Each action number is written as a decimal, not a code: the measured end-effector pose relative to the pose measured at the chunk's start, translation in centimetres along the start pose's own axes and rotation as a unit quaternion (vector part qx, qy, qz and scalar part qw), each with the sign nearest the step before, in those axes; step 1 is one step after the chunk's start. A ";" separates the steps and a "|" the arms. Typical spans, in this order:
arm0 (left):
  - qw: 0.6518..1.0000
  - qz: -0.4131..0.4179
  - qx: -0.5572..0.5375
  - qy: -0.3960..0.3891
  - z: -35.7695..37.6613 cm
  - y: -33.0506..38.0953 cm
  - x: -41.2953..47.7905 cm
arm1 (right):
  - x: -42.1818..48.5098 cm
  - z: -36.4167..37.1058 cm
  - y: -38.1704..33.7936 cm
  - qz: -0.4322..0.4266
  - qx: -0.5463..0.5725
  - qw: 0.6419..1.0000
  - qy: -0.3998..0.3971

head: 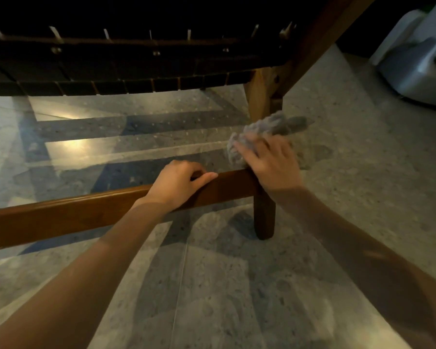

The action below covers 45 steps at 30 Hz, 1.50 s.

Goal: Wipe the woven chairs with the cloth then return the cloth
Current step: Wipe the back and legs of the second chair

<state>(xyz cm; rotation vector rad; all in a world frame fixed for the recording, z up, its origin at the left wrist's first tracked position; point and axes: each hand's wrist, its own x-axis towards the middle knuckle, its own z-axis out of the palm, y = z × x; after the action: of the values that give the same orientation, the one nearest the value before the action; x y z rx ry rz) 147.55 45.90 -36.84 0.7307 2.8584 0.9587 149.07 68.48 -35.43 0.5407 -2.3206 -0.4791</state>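
Centrally, the left hand [180, 178] curls its fingers over the brown wooden chair rail [61, 217]; right of it, the right hand [269, 162] clutches a crumpled grey cloth [267, 127].

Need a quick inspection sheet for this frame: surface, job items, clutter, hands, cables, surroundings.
Surface: speckled stone floor, glossy, with light reflections.
Job's things: woven chair, dark woven seat seen from low down; wooden rail across the foreground, joined to a short leg; grey cloth, bunched.
Clutter: nothing seen.
Hands: left hand grips the rail; right hand holds the cloth near the rail's leg end, blurred.
Cables: nothing seen.
Surroundings: pale grey-white object at upper right, unidentifiable.
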 end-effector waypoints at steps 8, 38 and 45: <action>1.000 -0.008 0.003 -0.006 -0.1 -0.2 0.1 | 5.1 0.3 3.2 -0.114 -0.062 0.989 -0.068; 0.980 -0.145 0.131 -0.048 -11.4 -6.0 -10.7 | 10.2 -7.0 -14.7 0.227 0.334 0.856 -0.324; 0.970 -0.162 0.180 -0.020 -12.7 -7.6 -12.4 | 10.3 -4.4 -14.9 0.356 0.486 0.795 -0.063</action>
<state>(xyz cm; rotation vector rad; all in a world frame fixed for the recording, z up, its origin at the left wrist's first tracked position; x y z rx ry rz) 153.03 27.96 -32.30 0.2727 3.0144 0.3863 148.91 49.87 -33.85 0.0138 -2.5315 1.1253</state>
